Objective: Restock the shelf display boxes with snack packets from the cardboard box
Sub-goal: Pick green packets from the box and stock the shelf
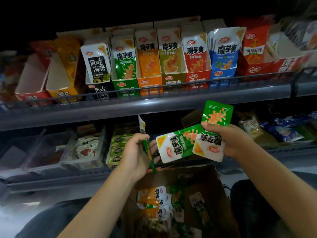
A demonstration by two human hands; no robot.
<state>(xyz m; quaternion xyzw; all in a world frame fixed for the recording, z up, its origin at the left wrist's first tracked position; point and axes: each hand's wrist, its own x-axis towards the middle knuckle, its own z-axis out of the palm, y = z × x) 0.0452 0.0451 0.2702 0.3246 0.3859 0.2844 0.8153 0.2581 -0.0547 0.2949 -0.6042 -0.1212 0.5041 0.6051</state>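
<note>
My right hand (pixel 235 140) grips a fan of green-and-white snack packets (pixel 181 145), one of them sticking up towards the shelf edge. My left hand (pixel 137 153) holds another green packet (pixel 149 155) edge-on, close to the left of that fan. Both hands hover above the open cardboard box (pixel 212 179), which holds several orange and green packets (pixel 154 201). On the upper shelf stands a row of display boxes; the green display box (pixel 125 83) sits left of centre with green packets upright in it.
A wire rail (pixel 154 88) runs along the upper shelf's front. Orange, olive, red and blue display boxes (pixel 199 78) stand right of the green one, black and yellow ones to its left. The lower shelf holds clear bins (pixel 51 152) and loose bags (pixel 281 131).
</note>
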